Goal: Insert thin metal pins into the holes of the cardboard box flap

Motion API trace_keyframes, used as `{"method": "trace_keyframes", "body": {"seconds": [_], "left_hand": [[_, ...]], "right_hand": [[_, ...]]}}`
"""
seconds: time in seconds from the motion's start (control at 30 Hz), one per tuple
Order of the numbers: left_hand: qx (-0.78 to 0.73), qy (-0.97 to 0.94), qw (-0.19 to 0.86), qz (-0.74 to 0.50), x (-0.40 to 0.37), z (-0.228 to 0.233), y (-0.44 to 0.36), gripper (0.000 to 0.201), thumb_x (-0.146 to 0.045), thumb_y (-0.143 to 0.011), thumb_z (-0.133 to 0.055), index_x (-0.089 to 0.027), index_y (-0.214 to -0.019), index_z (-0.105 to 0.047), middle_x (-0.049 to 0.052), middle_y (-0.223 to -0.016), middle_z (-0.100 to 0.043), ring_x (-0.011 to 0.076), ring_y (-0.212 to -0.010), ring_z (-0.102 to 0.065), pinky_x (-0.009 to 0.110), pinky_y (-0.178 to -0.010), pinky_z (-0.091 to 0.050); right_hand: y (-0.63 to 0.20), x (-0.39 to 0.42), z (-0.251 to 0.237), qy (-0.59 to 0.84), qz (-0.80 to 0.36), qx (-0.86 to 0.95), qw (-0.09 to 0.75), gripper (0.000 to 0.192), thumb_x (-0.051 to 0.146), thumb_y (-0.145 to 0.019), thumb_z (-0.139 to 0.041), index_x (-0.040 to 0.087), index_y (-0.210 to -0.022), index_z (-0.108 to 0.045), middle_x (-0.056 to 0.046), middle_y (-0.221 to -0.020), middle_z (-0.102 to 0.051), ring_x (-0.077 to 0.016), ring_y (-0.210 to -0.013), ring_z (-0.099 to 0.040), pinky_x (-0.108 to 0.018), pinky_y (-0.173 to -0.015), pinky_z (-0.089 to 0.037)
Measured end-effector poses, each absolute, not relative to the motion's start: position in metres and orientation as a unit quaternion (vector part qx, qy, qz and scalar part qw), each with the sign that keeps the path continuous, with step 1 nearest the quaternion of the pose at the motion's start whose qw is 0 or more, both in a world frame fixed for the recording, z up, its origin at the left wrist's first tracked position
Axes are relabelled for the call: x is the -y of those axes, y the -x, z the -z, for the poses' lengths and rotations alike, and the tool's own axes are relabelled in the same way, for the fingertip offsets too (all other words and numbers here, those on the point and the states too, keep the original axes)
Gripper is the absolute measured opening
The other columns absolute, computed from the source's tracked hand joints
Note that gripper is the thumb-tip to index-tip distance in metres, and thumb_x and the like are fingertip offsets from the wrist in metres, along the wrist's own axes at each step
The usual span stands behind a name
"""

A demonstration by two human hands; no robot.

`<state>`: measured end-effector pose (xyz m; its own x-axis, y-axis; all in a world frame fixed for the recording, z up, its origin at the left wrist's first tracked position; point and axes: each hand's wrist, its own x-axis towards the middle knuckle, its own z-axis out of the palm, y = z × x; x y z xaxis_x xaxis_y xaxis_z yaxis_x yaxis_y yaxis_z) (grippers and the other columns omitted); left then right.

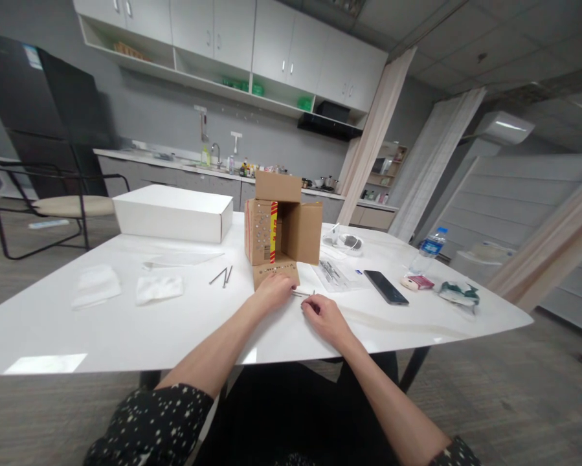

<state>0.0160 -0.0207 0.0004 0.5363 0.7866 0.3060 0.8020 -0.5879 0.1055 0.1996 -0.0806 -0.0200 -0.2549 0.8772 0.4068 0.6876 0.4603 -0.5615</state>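
An open brown cardboard box (281, 224) with rows of small metal studs on its left side and a red and yellow strip stands on the white table (125, 323). Its front flap (285, 267) lies flat toward me. My left hand (272, 290) rests on that flap's near edge with fingers curled. My right hand (320, 315) sits just to the right and pinches a thin metal nail (304, 295) that lies between both hands. Two loose nails (221, 276) lie on the table left of the box.
A white flat box (174, 212) stands at the back left. Two folded white cloths (125, 287) lie at the left. A clear plastic packet (333, 273), a black phone (386, 287), a water bottle (427, 249) and small packets sit at the right. A chair (52, 200) stands beyond.
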Motion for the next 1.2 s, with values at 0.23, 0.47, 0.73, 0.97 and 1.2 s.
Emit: {"method": "trace_keyframes", "body": {"seconds": [0.23, 0.47, 0.73, 0.97, 1.2], "left_hand": [[0.459, 0.873, 0.095, 0.136, 0.017, 0.008, -0.016, 0.025, -0.022, -0.093, -0.044, -0.019, -0.097, -0.069, 0.01, -0.105, -0.069, 0.0241, -0.106, -0.062, 0.038, -0.094, -0.042], [0.442, 0.877, 0.095, 0.162, 0.02, 0.007, -0.011, 0.026, -0.024, -0.093, -0.04, -0.019, -0.096, -0.066, 0.013, -0.108, -0.066, 0.0272, -0.108, -0.057, 0.041, -0.093, -0.04], [0.468, 0.87, 0.071, 0.139, 0.017, 0.013, -0.016, 0.029, -0.024, -0.093, -0.037, -0.015, -0.101, -0.064, 0.017, -0.111, -0.062, 0.0308, -0.112, -0.053, 0.045, -0.094, -0.038], [0.482, 0.857, 0.103, 0.15, 0.014, 0.016, -0.019, 0.03, -0.014, -0.093, -0.031, -0.011, -0.104, -0.059, 0.018, -0.105, -0.064, 0.0286, -0.105, -0.055, 0.04, -0.09, -0.037], [0.469, 0.852, 0.07, 0.221, 0.01, 0.002, -0.02, 0.022, -0.021, -0.095, -0.04, -0.016, -0.099, -0.06, 0.012, -0.105, -0.065, 0.0247, -0.104, -0.056, 0.039, -0.093, -0.039]], "right_hand": [[-0.199, 0.08, 0.022, 0.499, -0.138, 0.78, 0.352, 0.018, 0.02, -0.086, -0.052, 0.018, -0.083, -0.07, -0.003, -0.078, -0.067, -0.0157, -0.07, -0.057, -0.025, -0.066, -0.041], [-0.198, 0.081, 0.02, 0.5, -0.138, 0.78, 0.35, 0.018, 0.019, -0.087, -0.052, 0.018, -0.082, -0.07, -0.003, -0.077, -0.067, -0.0155, -0.069, -0.057, -0.025, -0.066, -0.042], [-0.197, 0.081, 0.019, 0.498, -0.135, 0.782, 0.351, 0.018, 0.018, -0.086, -0.052, 0.018, -0.081, -0.069, -0.003, -0.076, -0.067, -0.015, -0.068, -0.056, -0.024, -0.065, -0.041], [-0.197, 0.081, 0.019, 0.497, -0.136, 0.782, 0.351, 0.018, 0.018, -0.086, -0.053, 0.017, -0.081, -0.07, -0.003, -0.076, -0.067, -0.0152, -0.069, -0.057, -0.025, -0.067, -0.041], [-0.197, 0.083, 0.016, 0.5, -0.135, 0.781, 0.35, 0.018, 0.017, -0.085, -0.053, 0.017, -0.08, -0.07, -0.004, -0.077, -0.068, -0.0154, -0.069, -0.057, -0.025, -0.066, -0.042]]}}
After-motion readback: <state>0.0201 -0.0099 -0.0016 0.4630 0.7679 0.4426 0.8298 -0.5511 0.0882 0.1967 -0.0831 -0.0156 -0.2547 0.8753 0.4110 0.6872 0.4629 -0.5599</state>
